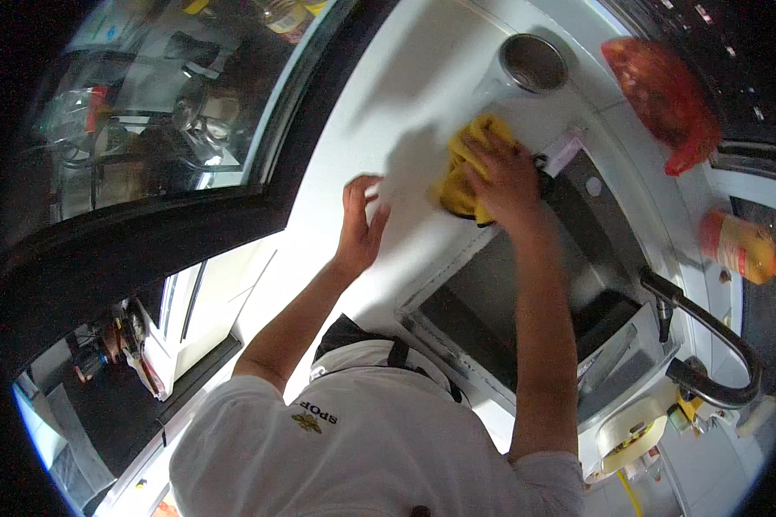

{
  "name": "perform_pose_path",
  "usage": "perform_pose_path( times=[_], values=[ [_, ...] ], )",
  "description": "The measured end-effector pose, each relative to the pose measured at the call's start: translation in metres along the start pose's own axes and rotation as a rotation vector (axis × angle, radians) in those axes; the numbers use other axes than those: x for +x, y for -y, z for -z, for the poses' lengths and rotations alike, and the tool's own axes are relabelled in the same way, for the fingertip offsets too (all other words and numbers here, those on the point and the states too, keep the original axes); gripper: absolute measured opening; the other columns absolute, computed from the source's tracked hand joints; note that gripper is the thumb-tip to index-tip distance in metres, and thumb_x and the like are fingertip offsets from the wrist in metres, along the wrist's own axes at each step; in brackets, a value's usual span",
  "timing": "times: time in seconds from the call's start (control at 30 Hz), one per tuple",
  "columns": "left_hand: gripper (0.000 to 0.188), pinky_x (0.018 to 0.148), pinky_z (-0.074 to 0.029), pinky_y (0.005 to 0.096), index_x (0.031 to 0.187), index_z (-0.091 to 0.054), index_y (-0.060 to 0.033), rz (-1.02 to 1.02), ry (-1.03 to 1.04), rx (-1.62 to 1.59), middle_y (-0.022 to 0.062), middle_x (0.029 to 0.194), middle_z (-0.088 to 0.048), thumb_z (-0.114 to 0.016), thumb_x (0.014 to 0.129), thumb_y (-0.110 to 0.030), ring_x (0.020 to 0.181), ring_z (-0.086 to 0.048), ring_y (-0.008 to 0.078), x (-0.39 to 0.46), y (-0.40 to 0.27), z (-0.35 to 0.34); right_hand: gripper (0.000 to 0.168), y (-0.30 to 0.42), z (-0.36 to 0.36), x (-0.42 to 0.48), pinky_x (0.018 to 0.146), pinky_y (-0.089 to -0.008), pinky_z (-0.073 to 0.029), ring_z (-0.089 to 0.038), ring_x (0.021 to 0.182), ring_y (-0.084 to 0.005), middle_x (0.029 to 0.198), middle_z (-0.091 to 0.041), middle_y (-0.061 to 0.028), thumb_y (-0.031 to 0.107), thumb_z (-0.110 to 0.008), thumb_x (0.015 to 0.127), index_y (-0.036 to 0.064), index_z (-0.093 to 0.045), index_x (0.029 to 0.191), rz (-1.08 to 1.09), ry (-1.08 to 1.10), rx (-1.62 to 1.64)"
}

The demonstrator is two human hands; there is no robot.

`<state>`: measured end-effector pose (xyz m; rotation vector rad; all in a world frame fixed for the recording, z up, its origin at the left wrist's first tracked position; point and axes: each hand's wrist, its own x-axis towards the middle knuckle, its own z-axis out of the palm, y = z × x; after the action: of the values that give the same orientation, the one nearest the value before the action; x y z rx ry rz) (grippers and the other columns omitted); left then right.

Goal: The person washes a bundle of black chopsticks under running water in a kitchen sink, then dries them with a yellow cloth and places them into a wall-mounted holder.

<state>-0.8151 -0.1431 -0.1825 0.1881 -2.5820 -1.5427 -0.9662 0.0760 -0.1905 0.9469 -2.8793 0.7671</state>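
My right hand (504, 187) presses a crumpled yellow cloth (469, 174) with a dark edge onto the white countertop (336, 174), beside the corner of a dark sink (478, 291). The hand is slightly blurred. My left hand (364, 226) is to the left of the cloth, over or on the counter, with its fingers apart and nothing in them. A metal-rimmed cylindrical container (533, 63) stands beyond the cloth. A pale pink item (566, 152) lies at the sink's far edge, close to my right hand.
A black curved faucet (724, 336) stands at the right of the sink. Behind the counter are a red plastic bag (666, 97) and a bottle with orange contents (743, 249). A dark-framed glass panel (168, 116) rises at the left. A cream-coloured basin (630, 439) sits lower right.
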Motion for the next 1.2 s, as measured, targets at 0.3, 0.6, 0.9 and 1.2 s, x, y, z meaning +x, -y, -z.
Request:
perform_pose_path(
  times=[0.3, 0.6, 0.9, 1.2],
  values=[
    [0.040, 0.098, -0.034, 0.0418, 0.128, -0.038, -0.0034, 0.122, -0.182, 0.179, 0.0174, 0.129, -0.034, -0.050, 0.094, -0.021, 0.120, -0.035, 0.0304, -0.055, 0.029, 0.025, 0.045, 0.114, -0.097, 0.116, 0.103, -0.0504, -0.018, -0.031, 0.126, -0.0354, 0.135, -0.044, -0.0084, 0.027, -0.062, 0.080, 0.019, -0.054, 0.123, -0.045, -0.194, 0.084],
    [0.053, 0.106, -0.025, 0.0452, 0.133, -0.031, -0.0008, 0.104, -0.235, 0.192, 0.0214, 0.134, -0.027, -0.055, 0.091, -0.024, 0.128, -0.026, 0.0357, -0.048, 0.037, 0.029, 0.025, 0.134, -0.107, 0.112, 0.105, -0.0467, -0.027, -0.039, 0.122, -0.0285, 0.116, -0.061, 0.0013, 0.020, -0.063, 0.072, 0.024, -0.070, 0.096, 0.386, 0.272, 0.139],
    [0.068, 0.108, -0.018, 0.0549, 0.123, -0.038, -0.0082, -0.020, 0.340, 0.503, 0.0160, 0.130, -0.038, -0.075, 0.072, -0.035, 0.127, -0.033, 0.0359, -0.113, -0.005, 0.002, 0.047, 0.159, -0.048, -0.104, 0.102, -0.0524, -0.024, -0.035, 0.124, -0.0306, 0.135, -0.047, 0.0020, 0.018, -0.064, 0.078, 0.027, -0.057, 0.123, -0.046, 0.129, 0.017],
    [0.021, 0.087, -0.048, 0.0411, 0.105, -0.050, -0.0061, -0.208, 0.520, -0.064, 0.0132, 0.119, -0.050, -0.055, 0.086, 0.002, 0.107, -0.055, 0.0279, -0.126, -0.047, -0.004, 0.051, 0.139, 0.085, -0.165, 0.092, -0.0391, -0.042, -0.056, 0.106, -0.0322, 0.123, -0.053, -0.0191, 0.041, -0.050, 0.093, 0.007, -0.048, 0.130, -0.672, 0.360, 0.579]
  ],
)
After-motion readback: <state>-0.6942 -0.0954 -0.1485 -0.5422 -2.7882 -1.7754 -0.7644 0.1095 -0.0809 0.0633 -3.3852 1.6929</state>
